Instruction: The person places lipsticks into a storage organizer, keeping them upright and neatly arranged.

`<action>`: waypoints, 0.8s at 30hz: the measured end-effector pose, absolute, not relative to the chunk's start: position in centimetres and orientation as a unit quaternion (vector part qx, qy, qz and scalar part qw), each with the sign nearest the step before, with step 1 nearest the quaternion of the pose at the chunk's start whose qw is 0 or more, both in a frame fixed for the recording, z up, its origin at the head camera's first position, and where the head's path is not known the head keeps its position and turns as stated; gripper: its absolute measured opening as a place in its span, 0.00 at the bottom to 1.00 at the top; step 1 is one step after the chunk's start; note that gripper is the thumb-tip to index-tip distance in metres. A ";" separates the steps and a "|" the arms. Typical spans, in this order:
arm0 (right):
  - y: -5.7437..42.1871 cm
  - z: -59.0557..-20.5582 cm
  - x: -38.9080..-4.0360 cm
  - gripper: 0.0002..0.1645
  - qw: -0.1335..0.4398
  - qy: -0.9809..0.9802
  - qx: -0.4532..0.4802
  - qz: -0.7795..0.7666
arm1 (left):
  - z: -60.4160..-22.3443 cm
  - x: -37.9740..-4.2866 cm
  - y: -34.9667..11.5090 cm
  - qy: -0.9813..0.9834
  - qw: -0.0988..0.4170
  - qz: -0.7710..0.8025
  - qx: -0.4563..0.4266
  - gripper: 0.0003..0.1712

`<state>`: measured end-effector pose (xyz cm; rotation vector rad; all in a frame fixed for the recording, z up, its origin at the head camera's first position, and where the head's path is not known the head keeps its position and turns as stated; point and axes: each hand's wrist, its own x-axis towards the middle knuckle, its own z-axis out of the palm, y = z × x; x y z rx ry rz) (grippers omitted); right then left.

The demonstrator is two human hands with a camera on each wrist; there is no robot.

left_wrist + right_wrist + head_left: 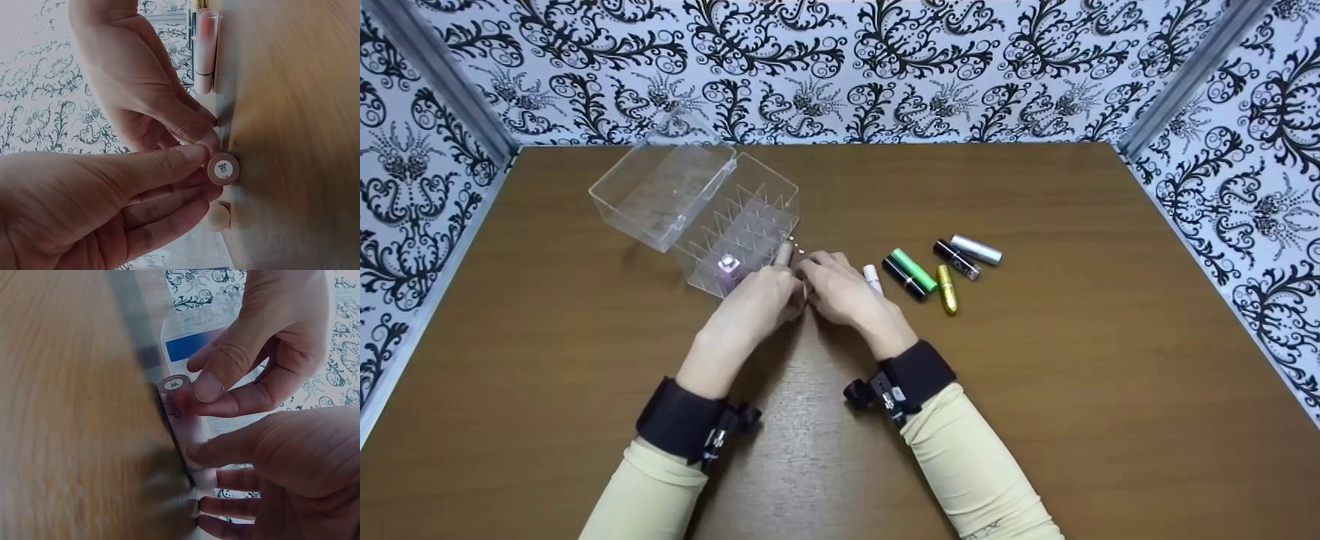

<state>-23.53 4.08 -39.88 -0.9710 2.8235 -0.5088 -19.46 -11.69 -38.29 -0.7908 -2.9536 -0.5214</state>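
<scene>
My left hand (757, 300) pinches one end of a pinkish lip gloss tube (183, 419) between thumb and fingers; that end carries a round white sticker (223, 167). Farther along the same tube, my right hand (840, 289) holds it with thumb and fingertips, close above the table. Just left of the hands stands a clear divided organizer box (697, 281), its lid (660, 187) folded back to the left. One purple tube with a silvery top (727, 264) stands in its near compartment. Near my left fingertips shows a beige rounded end (218, 217), its kind unclear.
Right of the hands lie a pink-and-white tube (872, 279), a black tube (905, 279), a green tube (915, 270), a gold bullet-shaped tube (947, 290), a dark tube (957, 260) and a silver tube (976, 250). Patterned walls (810, 75) border the wooden table (1035, 412).
</scene>
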 end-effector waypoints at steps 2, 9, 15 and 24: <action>4.2 -39.7 -23.5 0.11 0.053 0.930 -0.325 -0.162 | -38.3 -19.5 -11.6 -0.951 0.011 -0.173 -0.257 0.08; 4.4 -39.3 -23.5 0.04 0.049 0.931 -0.333 -0.143 | -38.6 -19.6 -11.4 -0.953 -0.021 -0.178 -0.244 0.18; 4.4 -38.8 -23.7 0.06 0.076 0.926 -0.336 -0.154 | -38.4 -19.3 -11.5 -0.953 -0.014 -0.179 -0.245 0.21; 4.5 -37.2 -23.3 0.13 0.030 0.903 -0.360 -0.233 | -36.4 -18.7 -12.5 -0.939 0.077 -0.229 -0.245 0.16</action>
